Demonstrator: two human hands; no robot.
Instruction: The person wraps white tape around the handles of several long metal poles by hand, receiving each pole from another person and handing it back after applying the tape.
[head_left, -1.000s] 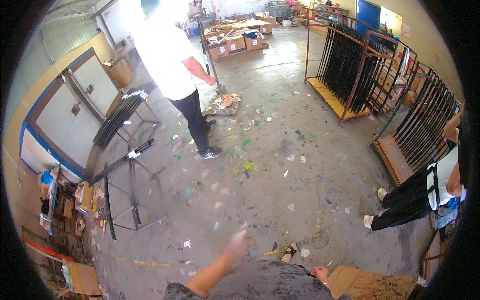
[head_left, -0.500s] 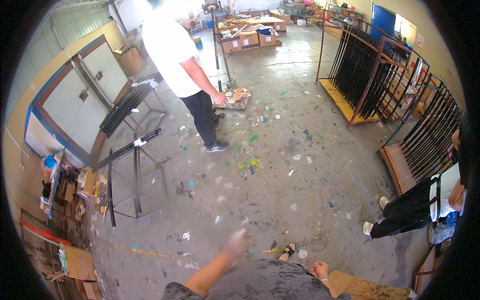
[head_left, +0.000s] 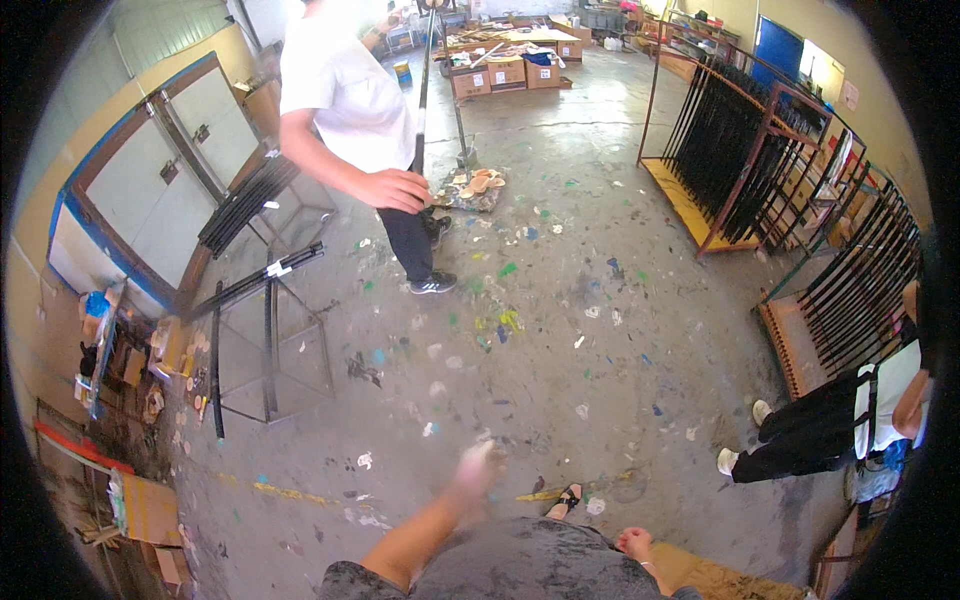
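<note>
My left hand [head_left: 477,474] reaches out ahead of my dark grey top, over the paint-spotted floor. Motion blur smears its fingers, which look whitish at the tips, and nothing in them can be made out. Low at my right side, my right hand [head_left: 634,544] has its fingers curled in, with no object visible in it. A flat piece of cardboard [head_left: 720,577] lies close by that hand. Farther ahead, a person in a white shirt [head_left: 345,95] has a hand [head_left: 395,190] at the lower end of a dark upright pole [head_left: 424,105].
Left of me stand metal trestles [head_left: 272,345] bearing black bars. Racks of dark rods [head_left: 705,150] line the right side, where another person [head_left: 815,425] stands at the edge. A tray of tan pieces [head_left: 470,190] sits on the floor ahead, with cardboard boxes [head_left: 505,75] beyond it.
The person in white has turned and brought a hand to the pole's lower end. My left hand stays in front, still blurred. My right hand has barely moved.
</note>
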